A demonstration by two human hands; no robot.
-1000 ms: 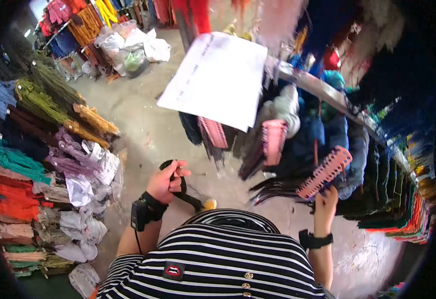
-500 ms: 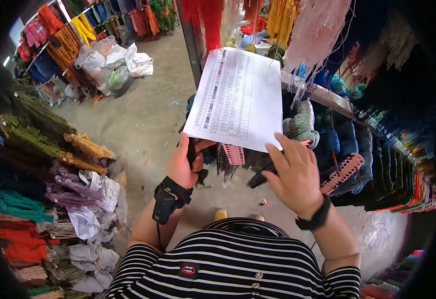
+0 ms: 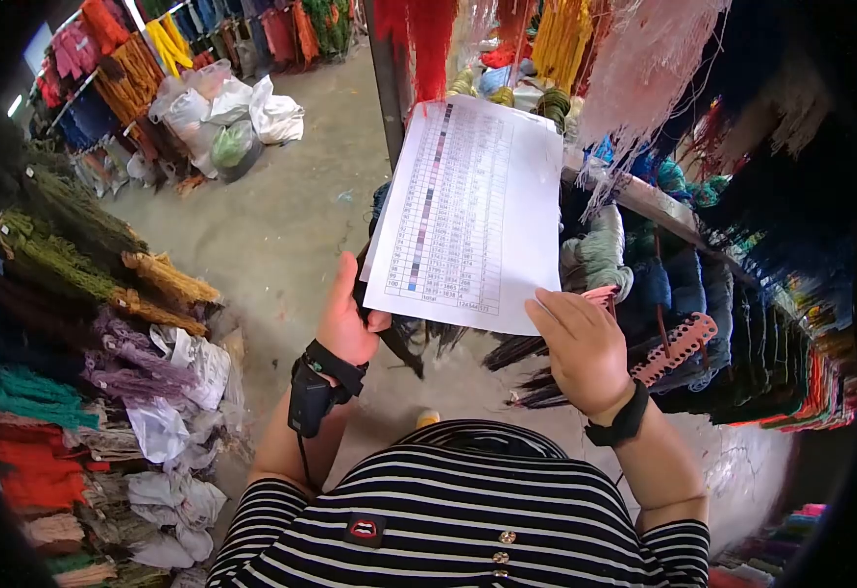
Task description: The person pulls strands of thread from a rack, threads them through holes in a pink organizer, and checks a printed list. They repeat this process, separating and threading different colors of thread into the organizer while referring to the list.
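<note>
A white printed sheet (image 3: 531, 225) with a table of numbers and small colour blocks tilts in front of me, with another sheet's edge showing behind it. My left hand (image 3: 346, 323) supports the lower left side, thumb raised along the edge and fingers mostly hidden underneath. Something dark lies under the paper by that palm; I cannot make out what. My right hand (image 3: 583, 348) closes its fingers and thumb on the sheet's lower right corner. Right of that hand is a pink card with punched holes (image 3: 678, 350), dark threads hanging nearby.
Hanks of red thread (image 3: 430, 44) and pale pink thread (image 3: 644, 69) hang overhead. A metal rail (image 3: 659, 201) with blue hanks runs along the right. Yarn bundles (image 3: 144, 358) line the left, and white plastic bags (image 3: 215, 113) sit on the floor farther back.
My right hand has gone from spread fingers to closing on the sheet's corner. The sheet has come lower and closer, covering a pink card that showed beneath it.
</note>
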